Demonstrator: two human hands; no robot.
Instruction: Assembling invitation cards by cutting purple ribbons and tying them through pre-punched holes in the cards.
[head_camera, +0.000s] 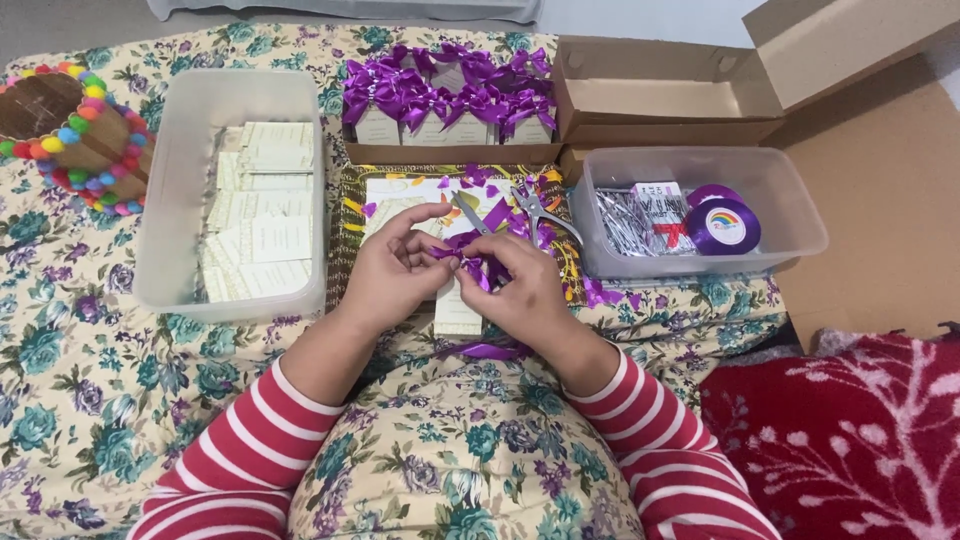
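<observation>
Your left hand (392, 272) and right hand (520, 285) pinch a half-formed purple ribbon bow (478, 262), fingers closed; finished bowed boxes (445, 100) beyond your fingertips, plain cards (262, 205) remaining left of them.

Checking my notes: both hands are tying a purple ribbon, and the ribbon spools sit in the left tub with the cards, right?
Not quite. The head view shows the spools in the right tub; both hands do hold the purple ribbon, and the cards fill the left tub.

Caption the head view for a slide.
Both hands, left hand and right hand, work purple ribbon over a cream card.
</observation>
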